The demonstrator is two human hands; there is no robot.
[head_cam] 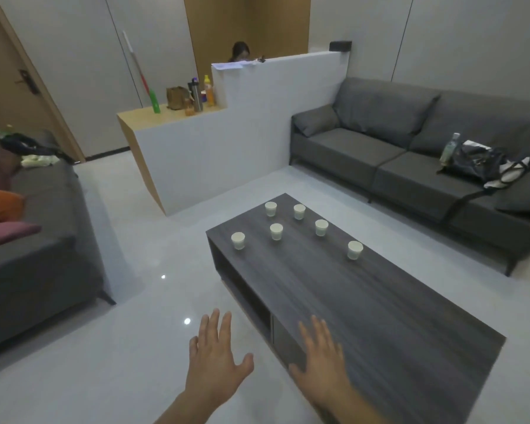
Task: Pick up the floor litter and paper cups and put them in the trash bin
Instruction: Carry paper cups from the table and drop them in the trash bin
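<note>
L hand [218,359] open, fingers spread, holds nothing, over the pale glossy floor [104,347] just left of the table. R hand [322,362] also open, fingers straight, empty, above the near-left edge of the long dark grey wood-grain coffee table [380,316]; can't tell if it touches. 6 small white paper cups [276,231], all upright and apart from each other, stand on the table's far end: 2 by the far corner, 3 in a mid row, 1 nearer the right edge. Grey fabric sofa [364,154] beyond the right edge w/ a black bag [475,160] on it; 2nd grey sofa [43,240] at left.
</note>
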